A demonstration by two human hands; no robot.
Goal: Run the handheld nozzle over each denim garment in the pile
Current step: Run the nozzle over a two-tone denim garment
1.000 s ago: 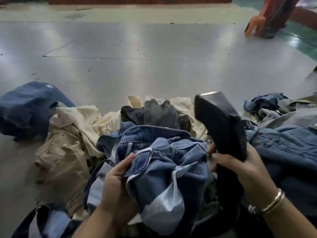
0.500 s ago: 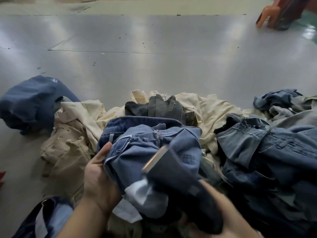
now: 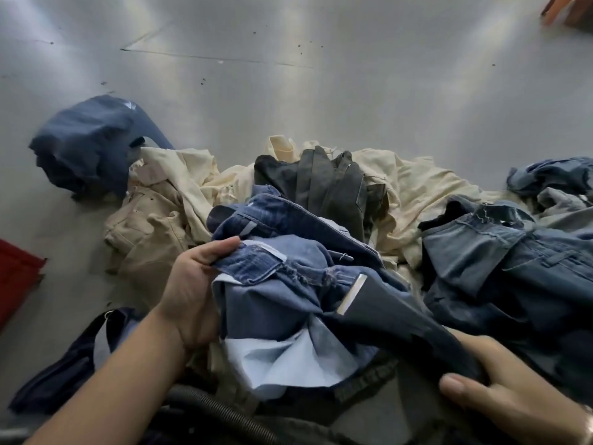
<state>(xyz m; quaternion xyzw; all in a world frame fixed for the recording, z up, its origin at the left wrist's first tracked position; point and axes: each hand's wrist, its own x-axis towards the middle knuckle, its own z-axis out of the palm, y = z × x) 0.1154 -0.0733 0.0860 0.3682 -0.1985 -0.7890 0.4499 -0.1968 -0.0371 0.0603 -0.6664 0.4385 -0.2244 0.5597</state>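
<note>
A bunched pair of blue jeans (image 3: 288, 284) with pale pocket linings lies at the front of the pile. My left hand (image 3: 192, 293) grips its waistband from the left, thumb on top. A dark handheld nozzle (image 3: 394, 313) with a metal-edged mouth lies flat against the jeans, its mouth pointing up and left. My right hand (image 3: 507, 399) grips the nozzle's handle at the lower right. A ribbed grey hose (image 3: 224, 415) runs along the bottom edge.
More denim (image 3: 513, 268) is heaped on the right, a dark grey garment (image 3: 327, 184) behind, and cream and tan clothes (image 3: 160, 213) on the left. A navy garment (image 3: 86, 146) lies apart at the far left, on the grey floor (image 3: 288, 91). A red object (image 3: 16, 277) shows at the left edge.
The nozzle came down from upright beside the pile onto the blue jeans and slid up across them. My left hand kept its hold on the waistband.
</note>
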